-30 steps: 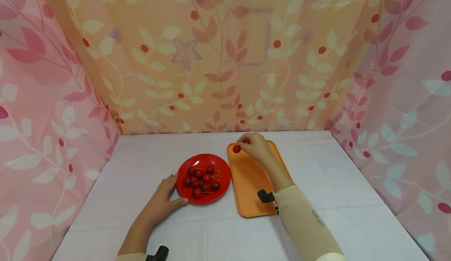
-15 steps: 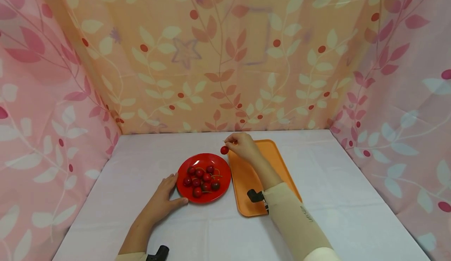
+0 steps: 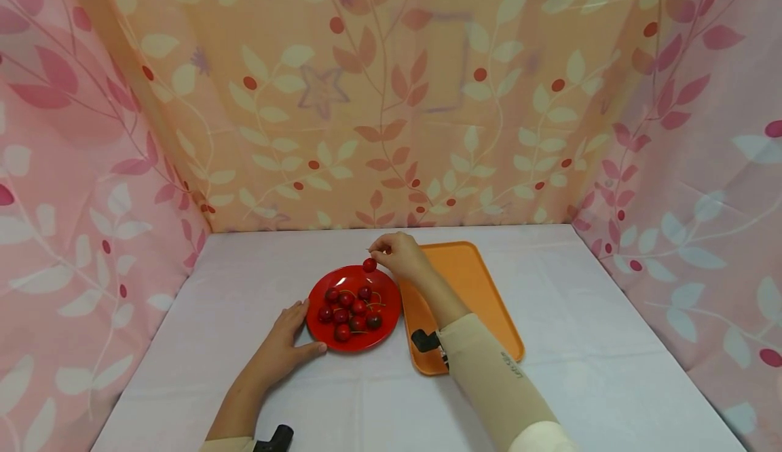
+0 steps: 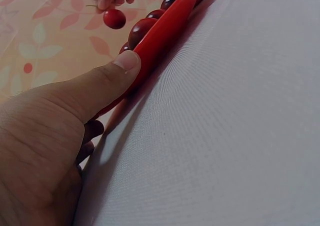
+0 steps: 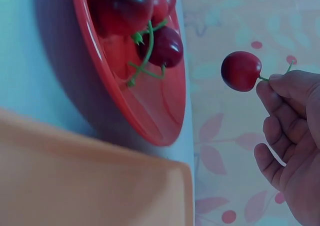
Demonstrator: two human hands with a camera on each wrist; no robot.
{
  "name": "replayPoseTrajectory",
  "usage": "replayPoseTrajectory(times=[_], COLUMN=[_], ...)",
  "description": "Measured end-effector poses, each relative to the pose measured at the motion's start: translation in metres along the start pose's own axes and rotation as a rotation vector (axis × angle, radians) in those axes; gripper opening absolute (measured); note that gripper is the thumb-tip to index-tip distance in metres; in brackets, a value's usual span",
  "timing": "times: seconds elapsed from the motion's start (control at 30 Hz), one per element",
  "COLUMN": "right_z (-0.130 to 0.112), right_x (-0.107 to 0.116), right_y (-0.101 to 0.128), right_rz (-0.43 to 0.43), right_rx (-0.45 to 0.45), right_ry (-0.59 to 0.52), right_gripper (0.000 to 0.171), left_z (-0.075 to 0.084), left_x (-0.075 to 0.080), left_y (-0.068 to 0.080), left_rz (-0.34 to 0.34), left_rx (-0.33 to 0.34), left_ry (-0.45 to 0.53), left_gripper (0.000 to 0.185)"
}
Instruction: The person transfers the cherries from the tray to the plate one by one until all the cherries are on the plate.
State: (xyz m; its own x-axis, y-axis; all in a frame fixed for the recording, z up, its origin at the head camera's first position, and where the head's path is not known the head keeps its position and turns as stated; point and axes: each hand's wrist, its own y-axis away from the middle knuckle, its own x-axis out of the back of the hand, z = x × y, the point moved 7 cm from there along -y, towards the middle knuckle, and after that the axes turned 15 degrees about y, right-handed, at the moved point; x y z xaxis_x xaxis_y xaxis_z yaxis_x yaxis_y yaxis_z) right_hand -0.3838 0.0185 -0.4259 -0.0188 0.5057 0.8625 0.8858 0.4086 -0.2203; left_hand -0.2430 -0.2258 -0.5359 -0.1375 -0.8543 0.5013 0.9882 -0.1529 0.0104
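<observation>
A: What takes up the most room there?

B: The leaf-patterned curtain (image 3: pixel 391 99) on three sides, then the white table (image 3: pixel 580 343). On it lies the orange tray (image 3: pixel 470 282), with the red plate (image 3: pixel 351 279) just beside it on the left.

A: And the hands?

B: They are apart. The left hand (image 3: pixel 277 353) lies flat on the cloth, fingers straight, thumb touching the plate's near rim; it holds nothing. The right hand (image 3: pixel 400 255) pinches a cherry (image 3: pixel 369 265) by its stem, and the fruit hangs over the plate's far edge, clear of the pile of cherries (image 3: pixel 351 309) lying on the plate.

A: Any writing to read?

B: Only small dark lettering on the cream sleeve (image 3: pixel 501 384) of the right arm, too small to make out. A black strap (image 3: pixel 424 340) sits at that wrist.
</observation>
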Motion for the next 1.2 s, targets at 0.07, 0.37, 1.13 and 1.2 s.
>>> replayPoseTrajectory(times=[0.07,0.37,1.13,1.2], right_z=[-0.003,-0.008,-0.011,-0.01], right_x=[-0.005,-0.026,-0.059,-0.06], right_y=[-0.001,-0.004,-0.003,-0.003], right_rz=[-0.015,-0.068,-0.149,-0.154], right_rx=[0.003,0.007,0.004,-0.001], right_ry=[0.002,0.04,-0.029,-0.021], right_gripper=[0.015,0.012,0.008,0.008], left_z=[0.0,0.001,0.0,0.0], left_x=[0.0,-0.001,0.0,0.0], left_y=[0.0,0.0,0.0,-0.001], left_rz=[0.0,-0.009,0.0,0.001], left_rx=[-0.001,0.008,-0.029,-0.03], left_ry=[-0.003,0.002,0.006,0.005], left_gripper=[0.109,0.11,0.108,0.108])
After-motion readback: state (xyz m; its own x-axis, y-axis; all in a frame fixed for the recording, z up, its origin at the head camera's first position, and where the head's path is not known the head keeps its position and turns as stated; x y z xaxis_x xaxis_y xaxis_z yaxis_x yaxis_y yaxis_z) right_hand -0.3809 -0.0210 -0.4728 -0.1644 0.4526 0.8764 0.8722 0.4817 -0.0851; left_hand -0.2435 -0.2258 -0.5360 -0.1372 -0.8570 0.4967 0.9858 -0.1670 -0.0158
